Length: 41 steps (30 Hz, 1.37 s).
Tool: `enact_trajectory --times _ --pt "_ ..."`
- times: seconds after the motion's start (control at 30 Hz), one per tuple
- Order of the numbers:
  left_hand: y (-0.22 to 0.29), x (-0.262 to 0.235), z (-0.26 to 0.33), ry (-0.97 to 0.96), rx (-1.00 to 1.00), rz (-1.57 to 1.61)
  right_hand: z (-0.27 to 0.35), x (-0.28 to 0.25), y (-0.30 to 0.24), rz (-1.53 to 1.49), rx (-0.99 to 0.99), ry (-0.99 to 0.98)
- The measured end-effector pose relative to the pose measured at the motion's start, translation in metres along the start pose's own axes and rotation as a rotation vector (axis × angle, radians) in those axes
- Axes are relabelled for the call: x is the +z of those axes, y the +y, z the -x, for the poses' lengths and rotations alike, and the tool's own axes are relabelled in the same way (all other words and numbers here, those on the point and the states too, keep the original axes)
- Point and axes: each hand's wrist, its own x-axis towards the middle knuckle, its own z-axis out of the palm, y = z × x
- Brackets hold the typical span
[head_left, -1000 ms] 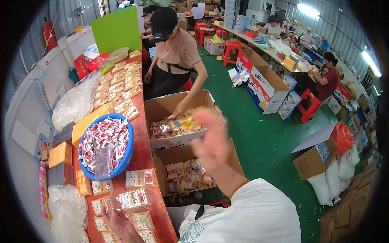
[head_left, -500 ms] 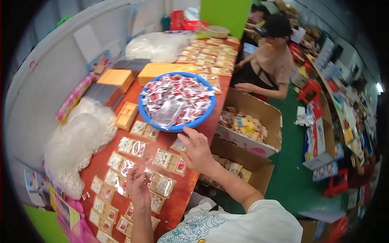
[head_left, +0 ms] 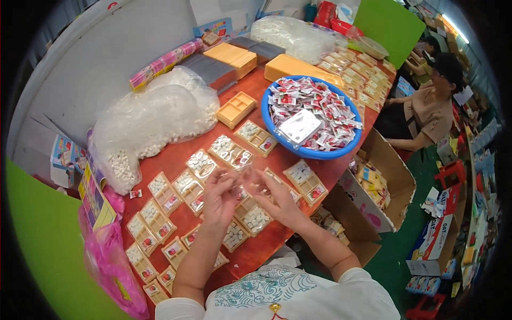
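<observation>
Seen from the head camera, both hands are held together above the red table (head_left: pixel 277 160), just over the near rows of small trays. The left hand (head_left: pixel 220 192) is half closed, with its fingertips pinched on a clear film (head_left: pixel 242 172). The right hand (head_left: pixel 274 196) is also half closed, and the other end of the film is held by its thumb and first fingers. The film is stretched between the two hands, so its long axis is judged to run roughly left to right, a little raised toward the right; its exact outline cannot be told, because it is transparent.

Under the hands a filled tray (head_left: pixel 255 218) with white pellets is lying, with its long side running diagonally, from near left to far right. More such trays are laid around it. A blue basin (head_left: pixel 266 114) with red and white sachets is standing further away, near the right edge of the table, and a big bag (head_left: pixel 154 114) of white pellets is placed to the left. A second person (head_left: pixel 426 109) is seated beyond the table.

Some risks can be judged. The film could slip out of one pinch, since it is thin and smooth. A tray near the table edge could be pushed by a wrist, and the pellets would be spilled into the cardboard box (head_left: pixel 389 176) below.
</observation>
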Motion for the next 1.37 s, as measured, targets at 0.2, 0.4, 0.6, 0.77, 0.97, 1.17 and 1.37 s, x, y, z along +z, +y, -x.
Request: enact_trajectory --times 0.2,0.4,0.6,0.77,0.97,1.17,1.37 --pt "-0.01 -0.001 -0.019 0.032 -0.026 0.021 -0.01 0.001 0.033 -0.301 0.264 -0.031" --pt "-0.006 0.002 -0.065 0.043 -0.038 -0.036 -0.057 -0.011 0.063 -0.061 0.229 0.053" --pt "-0.011 -0.021 -0.111 0.151 -0.024 0.0 -0.064 0.012 0.041 0.723 -0.095 0.072" --pt "-0.024 -0.021 -0.138 0.171 -0.039 0.057 -0.073 0.022 0.064 0.901 -0.074 0.009" --pt "-0.03 -0.018 -0.17 0.189 -0.053 0.048 -0.101 0.017 0.081 0.844 -0.041 0.056" --pt "-0.03 -0.016 -0.194 0.129 -0.05 0.024 -0.116 0.012 0.083 0.753 0.004 0.086" --pt "-0.017 -0.025 -0.229 0.187 -0.167 -0.058 -0.111 0.005 0.096 0.743 0.029 0.051"
